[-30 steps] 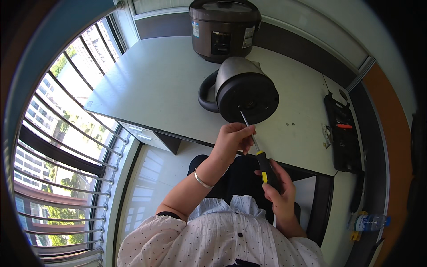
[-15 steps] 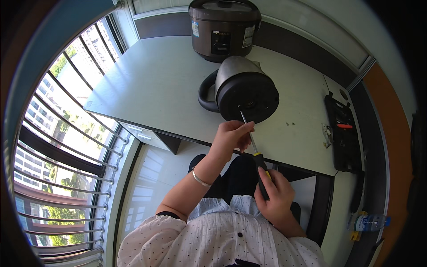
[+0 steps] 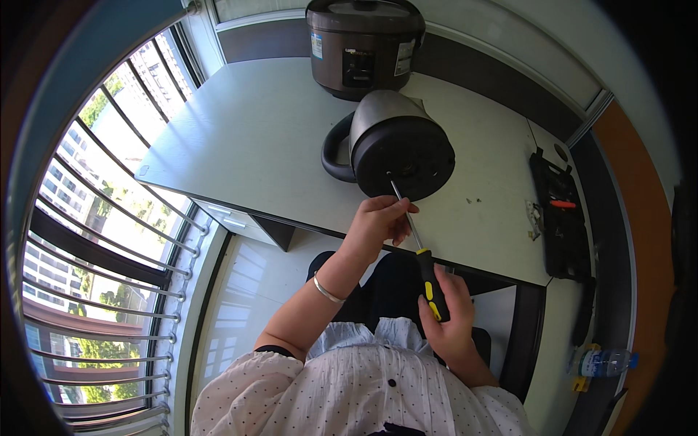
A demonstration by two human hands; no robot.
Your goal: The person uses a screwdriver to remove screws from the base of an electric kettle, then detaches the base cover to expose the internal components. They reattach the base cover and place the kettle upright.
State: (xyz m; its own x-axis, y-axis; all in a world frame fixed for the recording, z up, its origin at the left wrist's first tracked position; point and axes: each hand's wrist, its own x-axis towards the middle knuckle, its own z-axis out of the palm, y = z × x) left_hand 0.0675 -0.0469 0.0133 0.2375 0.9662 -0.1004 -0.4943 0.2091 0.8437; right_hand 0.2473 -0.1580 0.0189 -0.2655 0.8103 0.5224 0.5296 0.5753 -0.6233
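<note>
An electric kettle [image 3: 384,112] with a steel body lies on its side on the table, its black base [image 3: 414,145] facing me and its handle to the left. A screwdriver [image 3: 427,272] with a black and yellow grip reaches up to the base, its tip at a spot low on the left of it. My left hand [image 3: 376,224] pinches the metal shaft between thumb and fingers, just below the kettle. Around the grip's lower right side, my right hand [image 3: 452,320] holds the handle between thumb and fingers, fairly loosely.
A brown rice cooker [image 3: 363,54] stands behind the kettle. To the right lie small screws [image 3: 473,200] and an opened black tool case [image 3: 563,218] with a red-handled tool. A plastic bottle [image 3: 603,363] is at the lower right. The barred window [image 3: 109,240] is on the left.
The screwdriver's grip has turned, showing more yellow. My right hand has loosened and shifted around it. My left hand stays on the shaft, and the kettle is almost unmoved.
</note>
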